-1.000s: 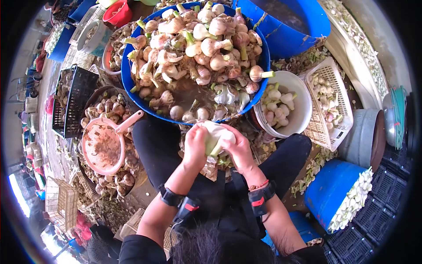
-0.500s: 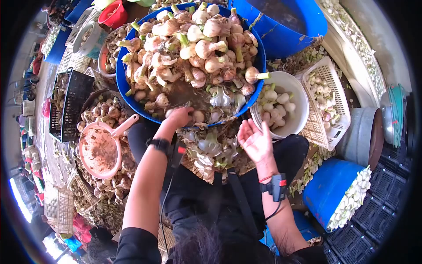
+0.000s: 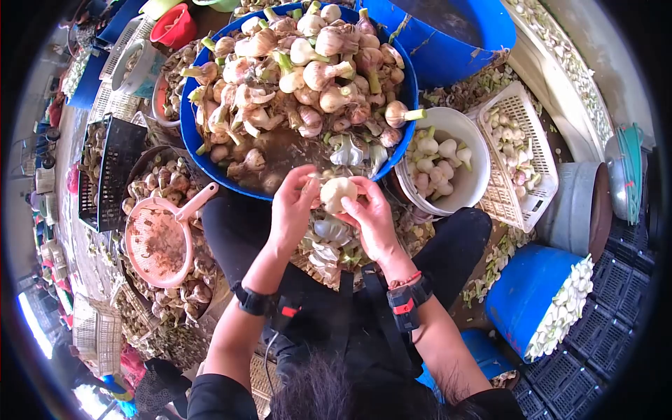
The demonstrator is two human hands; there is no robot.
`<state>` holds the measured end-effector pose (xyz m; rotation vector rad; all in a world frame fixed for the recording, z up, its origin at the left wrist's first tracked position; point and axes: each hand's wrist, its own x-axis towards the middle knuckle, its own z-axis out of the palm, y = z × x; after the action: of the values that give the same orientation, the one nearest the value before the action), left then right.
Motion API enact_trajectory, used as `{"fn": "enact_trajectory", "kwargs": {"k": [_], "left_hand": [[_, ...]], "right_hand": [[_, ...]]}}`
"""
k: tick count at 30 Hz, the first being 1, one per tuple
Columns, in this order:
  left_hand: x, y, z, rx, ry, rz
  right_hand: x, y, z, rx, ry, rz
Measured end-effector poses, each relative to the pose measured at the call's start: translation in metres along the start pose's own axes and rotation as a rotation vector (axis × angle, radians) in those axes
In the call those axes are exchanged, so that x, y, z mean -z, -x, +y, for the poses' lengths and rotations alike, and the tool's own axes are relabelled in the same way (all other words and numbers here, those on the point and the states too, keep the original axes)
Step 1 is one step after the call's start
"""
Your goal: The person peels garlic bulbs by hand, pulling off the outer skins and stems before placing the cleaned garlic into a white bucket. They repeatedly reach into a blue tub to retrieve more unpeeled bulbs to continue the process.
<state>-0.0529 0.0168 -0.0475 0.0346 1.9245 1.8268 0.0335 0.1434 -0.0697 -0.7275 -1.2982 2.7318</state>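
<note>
A pale, mostly bare garlic bulb (image 3: 338, 194) is held up between my two hands, just over the near rim of the blue tub (image 3: 241, 187). The fingers and thumb of my right hand (image 3: 374, 218) close around its right side. My left hand (image 3: 292, 210) is at its other side, thumb and fingers pinched together at the bulb's edge. Unpeeled garlic bulbs (image 3: 308, 70) with cut stems are heaped in the tub, with murky water at the near side. Peeled papery skins (image 3: 323, 257) lie in a pile below my hands, between my legs.
To the right stand a white bucket (image 3: 479, 168) of pale bulbs and a cream crate (image 3: 521, 210) of garlic. A pink strainer (image 3: 189, 245) rests on bulbs at left, near a black crate (image 3: 112, 175). A blue barrel (image 3: 518, 297) lies at lower right.
My left hand has lifted out of the tub toward me. My right hand, open before beside the white bucket, has moved left and closed around the garlic bulb.
</note>
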Motion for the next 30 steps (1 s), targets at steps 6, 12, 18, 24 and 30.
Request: {"fn": "enact_trajectory", "kwargs": {"k": [6,12,18,24,30], "left_hand": [[0.002,0.027,0.012,-0.236,-0.483,0.000],[0.000,0.025,0.017,0.047,-0.378,-0.042],[0.048,-0.013,-0.025,-0.197,-0.986,0.180],[0.020,0.023,0.022,-0.197,-0.483,-0.158],[0.001,0.039,0.016,-0.445,-0.725,-0.087]], "right_hand": [[-0.006,0.009,0.000,0.292,0.521,0.131],[0.004,0.011,0.001,0.357,0.485,0.044],[0.003,0.031,-0.027,-0.095,-0.333,-0.052],[0.015,0.026,-0.012,-0.249,-0.491,-0.073],[-0.003,0.031,-0.013,-0.311,-0.277,-0.022]]}}
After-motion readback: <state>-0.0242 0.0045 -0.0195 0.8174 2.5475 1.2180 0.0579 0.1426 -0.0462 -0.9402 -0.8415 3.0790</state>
